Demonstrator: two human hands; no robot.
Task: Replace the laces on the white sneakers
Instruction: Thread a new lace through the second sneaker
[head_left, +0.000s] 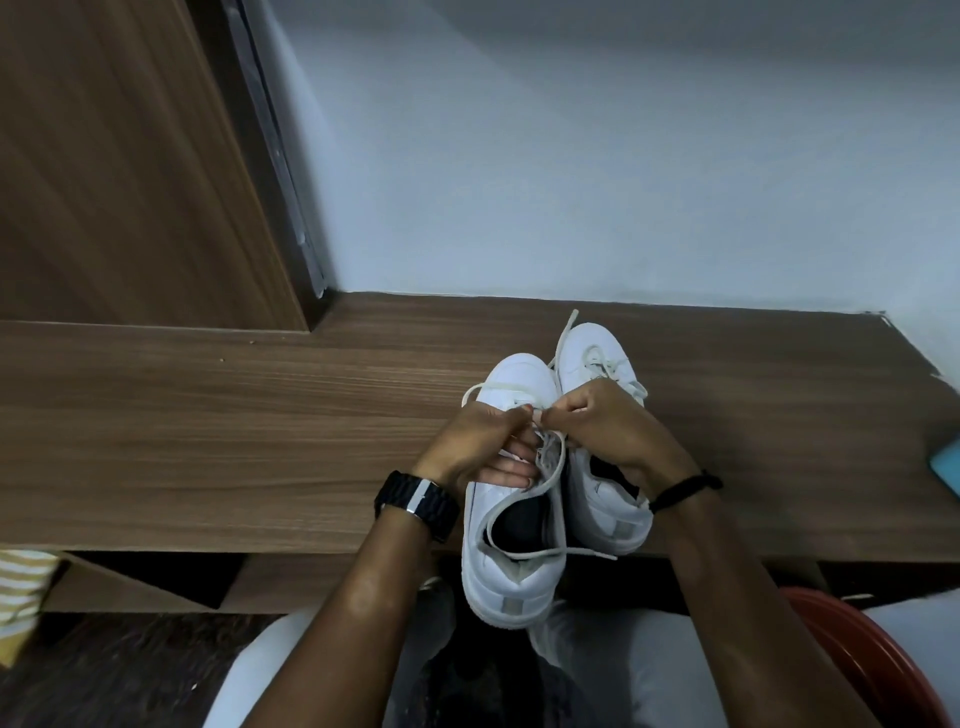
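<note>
Two white sneakers stand side by side on a wooden desk (260, 415), toes pointing away from me. The left sneaker (511, 566) hangs its heel over the desk's front edge; the right sneaker (608, 509) sits a little farther back. A white lace (524, 501) loops loosely across the left sneaker's opening and trails off both sides. My left hand (478, 447) and my right hand (608, 421) meet over the left sneaker's eyelets, fingertips pinching the lace there. The right sneaker's lace (597, 358) lies loose near its toe.
A wooden cabinet door (119, 166) rises at the back left, a white wall (623, 156) behind the desk. A teal object (948, 467) lies at the desk's right edge. A red stool (862, 660) is at lower right, a striped cloth (21, 587) at lower left.
</note>
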